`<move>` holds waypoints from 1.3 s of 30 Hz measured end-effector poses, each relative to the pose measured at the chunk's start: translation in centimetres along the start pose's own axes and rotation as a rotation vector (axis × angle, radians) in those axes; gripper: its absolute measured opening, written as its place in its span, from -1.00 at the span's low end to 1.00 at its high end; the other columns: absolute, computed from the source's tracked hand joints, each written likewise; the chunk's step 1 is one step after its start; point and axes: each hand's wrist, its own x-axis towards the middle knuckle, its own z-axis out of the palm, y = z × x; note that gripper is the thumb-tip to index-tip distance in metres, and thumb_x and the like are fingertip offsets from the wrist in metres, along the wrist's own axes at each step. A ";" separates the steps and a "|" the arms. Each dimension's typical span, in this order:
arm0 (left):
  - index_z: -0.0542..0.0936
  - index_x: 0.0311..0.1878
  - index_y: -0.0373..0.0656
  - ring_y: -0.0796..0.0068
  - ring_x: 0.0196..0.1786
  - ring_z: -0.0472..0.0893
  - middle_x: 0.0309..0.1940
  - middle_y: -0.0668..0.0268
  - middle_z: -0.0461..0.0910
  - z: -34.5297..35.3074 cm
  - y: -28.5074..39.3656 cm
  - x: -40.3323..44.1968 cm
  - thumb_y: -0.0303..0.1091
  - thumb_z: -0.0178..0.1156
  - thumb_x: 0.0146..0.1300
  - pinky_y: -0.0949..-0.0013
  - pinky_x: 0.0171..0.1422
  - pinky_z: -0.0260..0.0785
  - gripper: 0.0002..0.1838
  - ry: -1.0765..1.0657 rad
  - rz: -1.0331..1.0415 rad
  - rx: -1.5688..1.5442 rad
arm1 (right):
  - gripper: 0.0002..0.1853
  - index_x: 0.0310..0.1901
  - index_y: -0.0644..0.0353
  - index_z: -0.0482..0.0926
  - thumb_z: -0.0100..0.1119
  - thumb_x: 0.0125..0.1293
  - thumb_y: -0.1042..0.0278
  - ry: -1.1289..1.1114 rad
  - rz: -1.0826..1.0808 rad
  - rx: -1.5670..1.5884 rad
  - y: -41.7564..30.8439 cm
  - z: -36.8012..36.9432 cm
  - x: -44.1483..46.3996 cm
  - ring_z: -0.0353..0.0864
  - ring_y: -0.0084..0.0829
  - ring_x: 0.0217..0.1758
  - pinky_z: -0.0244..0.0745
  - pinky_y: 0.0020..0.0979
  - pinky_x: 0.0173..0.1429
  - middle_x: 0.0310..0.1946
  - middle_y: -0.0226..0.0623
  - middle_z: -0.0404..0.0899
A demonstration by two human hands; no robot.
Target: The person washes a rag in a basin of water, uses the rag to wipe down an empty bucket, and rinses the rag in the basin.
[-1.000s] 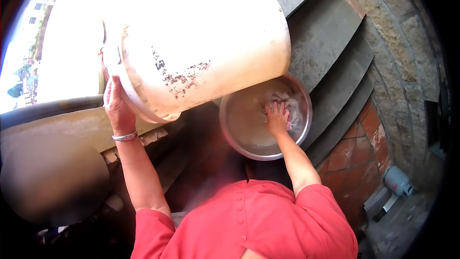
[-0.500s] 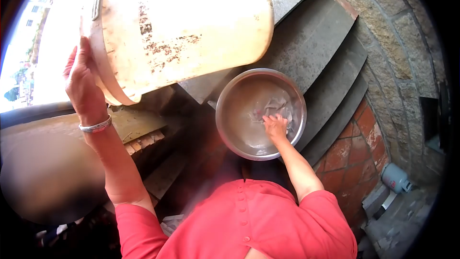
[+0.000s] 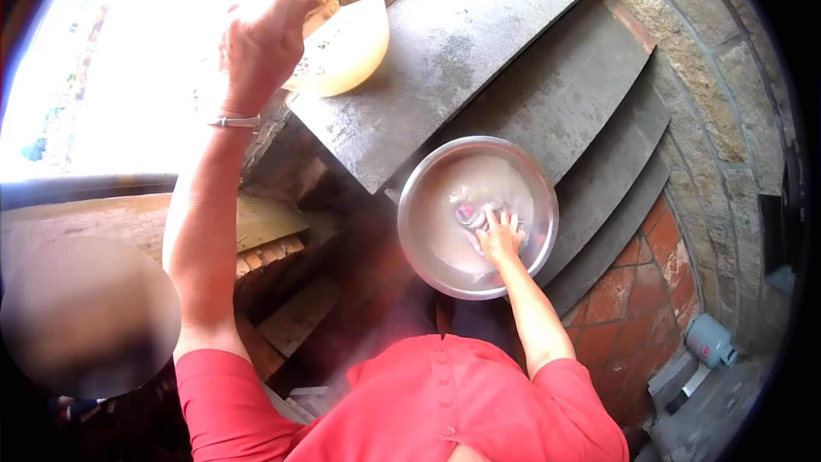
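My left hand (image 3: 263,50) is raised at the upper left, its fingers closed on the rim of a pale plastic bucket (image 3: 346,51). Only the bucket's lower part and rim show; bright light washes out the rest. A round metal basin (image 3: 410,231) holds cloudy water. Inside it, my right hand (image 3: 500,238) rests with spread fingers on a wet, light-coloured cloth (image 3: 469,214) with a pinkish patch.
Grey stone steps (image 3: 547,77) curve behind and right of the basin. A stone wall (image 3: 727,120) bounds the right side. Red floor tiles (image 3: 633,282) and a small grey-blue cylinder (image 3: 708,338) lie at the lower right. A blurred round area covers the left.
The bucket has moved up and away to the upper left, tipping from its sideways pose. My left hand has risen with it. My right hand's fingers have spread over the cloth in the basin.
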 end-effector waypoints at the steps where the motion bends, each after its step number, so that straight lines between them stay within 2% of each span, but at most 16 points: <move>1: 0.59 -0.35 -0.03 0.39 -0.56 0.56 -0.60 0.39 0.58 0.1 0.3 -0.2 -0.24 0.13 0.37 0.32 -0.30 0.34 -0.83 -0.025 -0.017 -0.012 | -0.21 0.42 -0.34 0.17 0.29 0.15 0.04 -0.031 0.037 0.016 -0.4 -0.8 0.0 0.05 0.05 0.48 0.06 0.15 0.37 0.40 0.01 0.14; 5: 0.60 -0.28 -0.04 0.41 -0.41 0.60 -0.50 0.39 0.62 -0.8 1.0 -0.7 -0.26 0.20 0.29 0.26 -0.07 0.29 -0.90 -0.150 -0.077 0.017 | -0.23 0.41 -0.32 0.19 0.29 0.15 0.04 0.246 0.057 0.048 -1.7 -0.9 1.2 0.05 0.05 0.46 0.09 0.18 0.37 0.41 -0.04 0.11; 10: 0.60 -0.14 -0.01 0.34 -0.13 0.61 -0.31 0.36 0.65 -1.7 3.6 -1.6 -0.24 0.28 0.20 0.18 0.14 0.18 -0.81 -0.133 0.007 0.119 | -0.58 0.06 0.10 0.57 0.25 0.14 0.23 0.160 -0.088 -0.038 0.3 2.3 3.1 0.13 0.04 0.41 0.14 0.18 0.33 0.37 -0.08 0.19; 13: 0.60 -0.10 0.01 0.34 0.00 0.58 -0.22 0.35 0.65 -2.0 4.8 -3.4 -0.27 0.32 0.15 0.17 0.18 0.15 -0.76 -0.223 0.004 0.141 | -0.66 -0.05 0.14 0.57 0.25 0.15 0.23 0.020 -0.089 0.250 3.5 3.8 5.7 0.23 -0.01 0.33 0.22 0.20 0.22 0.26 -0.12 0.31; 15: 0.61 -0.08 0.02 0.33 0.03 0.58 -0.19 0.36 0.66 -2.1 5.2 -4.1 -0.28 0.32 0.15 0.16 0.20 0.14 -0.75 -0.233 -0.060 0.140 | -0.65 -0.05 0.13 0.52 0.26 0.13 0.22 0.175 -0.048 0.276 3.3 2.5 4.2 0.28 -0.02 0.29 0.33 0.16 0.10 0.18 -0.13 0.37; 18: 0.61 -0.04 0.02 0.29 0.03 0.57 -0.12 0.33 0.64 -2.6 6.5 -5.3 -0.33 0.30 0.15 0.20 0.22 0.21 -0.73 0.091 -0.059 0.119 | -0.62 -0.01 0.07 0.49 0.27 0.13 0.21 0.353 -0.056 0.107 1.6 1.1 2.5 0.24 0.04 0.32 0.36 0.09 0.16 0.25 -0.04 0.27; 21: 0.60 -0.03 -0.11 0.35 -0.04 0.58 -0.13 0.27 0.63 -2.7 10.9 -9.8 -0.40 0.27 0.20 0.29 0.13 0.32 -0.75 0.109 -0.435 -0.479 | -0.62 -0.02 0.06 0.48 0.28 0.11 0.25 0.214 -0.087 0.008 1.6 2.7 2.8 0.23 0.12 0.32 0.33 0.04 0.26 0.33 0.03 0.15; 22: 0.60 -0.03 -0.15 0.37 -0.06 0.59 -0.14 0.26 0.63 -1.4 13.2 -12.2 -0.42 0.26 0.22 0.32 0.10 0.36 -0.76 0.022 -0.665 -0.746 | -0.67 -0.12 0.16 0.50 0.32 0.07 0.32 0.412 -0.161 0.053 2.4 4.4 3.5 0.48 -0.04 0.08 0.45 -0.12 0.10 0.13 0.04 0.41; 24: 0.59 -0.02 -0.24 0.41 -0.11 0.60 -0.14 0.22 0.63 3.0 18.8 -17.8 -0.47 0.24 0.25 0.38 0.04 0.44 -0.77 -0.203 -1.209 -1.210 | -0.75 -0.18 0.18 0.55 0.27 0.12 0.29 0.222 -0.078 0.431 1.5 2.9 3.4 0.56 -0.14 -0.10 0.48 -0.20 -0.03 -0.07 -0.06 0.54; 26: 0.42 0.25 -0.12 0.34 0.04 0.53 0.09 0.22 0.52 8.2 24.6 -24.8 -0.10 0.12 0.36 0.21 0.06 0.42 -0.52 -0.615 -1.517 -1.228 | -0.83 -0.28 0.25 0.55 0.27 0.15 0.35 0.238 -0.077 0.736 -1.1 -0.2 0.7 0.57 -0.34 -0.39 0.47 -0.28 -0.24 -0.47 -0.21 0.59; 28: 0.20 0.44 0.10 0.10 0.16 0.44 0.32 0.18 0.30 9.8 28.5 -24.6 0.28 0.00 0.32 -0.21 0.01 0.38 -0.27 -0.903 -1.997 -1.299 | -0.84 -0.28 0.26 0.55 0.29 0.15 0.41 0.218 -0.198 0.980 -3.3 -1.9 -2.7 0.54 -0.45 -0.36 0.45 -0.35 -0.26 -0.42 -0.28 0.57; 29: 0.33 0.35 -0.01 0.13 0.10 0.50 0.22 0.17 0.42 11.4 29.9 -25.1 0.24 -0.03 0.36 -0.10 0.03 0.44 -0.34 -0.807 -2.209 -1.335 | -0.84 -0.28 0.27 0.54 0.30 0.15 0.43 0.198 -0.258 1.101 -4.3 -2.7 -4.4 0.52 -0.51 -0.35 0.44 -0.38 -0.26 -0.40 -0.31 0.56; 30: 0.40 0.25 -0.12 0.19 0.09 0.53 0.15 0.17 0.50 15.5 31.7 -29.3 0.13 -0.09 0.42 0.08 -0.04 0.51 -0.43 -0.304 -2.074 -1.923 | -0.83 -0.30 0.27 0.54 0.32 0.15 0.41 0.047 -0.207 1.311 -5.5 -3.6 -6.5 0.52 -0.49 -0.36 0.43 -0.37 -0.26 -0.40 -0.29 0.54; 33: 0.48 0.13 -0.08 0.37 -0.12 0.60 -0.08 0.25 0.58 16.2 31.3 -30.2 -0.03 -0.06 0.44 0.34 -0.09 0.52 -0.60 -0.263 -2.330 -1.981 | -0.80 -0.25 0.23 0.48 0.28 0.14 0.40 0.250 -0.435 0.832 -5.4 -3.8 -8.6 0.55 -0.22 -0.40 0.45 -0.28 -0.26 -0.43 -0.15 0.52; 36: 0.50 0.10 -0.11 0.40 -0.17 0.60 -0.12 0.26 0.58 20.1 33.7 -34.2 -0.15 0.01 0.41 0.36 -0.08 0.51 -0.68 0.326 -1.793 -2.480 | -0.77 -0.24 0.22 0.43 0.25 0.17 0.34 0.379 -0.454 0.752 -4.8 -1.4 -6.1 0.57 0.03 -0.37 0.46 -0.15 -0.29 -0.45 -0.01 0.53; 39: 0.48 0.10 -0.32 0.30 0.01 0.59 -0.01 0.13 0.58 16.1 33.2 -26.9 -0.47 -0.06 0.37 0.28 0.14 0.45 -0.70 -0.176 -2.321 -1.778 | -0.83 -0.26 0.19 0.45 0.15 0.24 0.29 0.418 -0.329 0.638 -1.2 1.0 0.3 0.58 0.06 -0.32 0.46 -0.08 -0.28 -0.43 0.00 0.55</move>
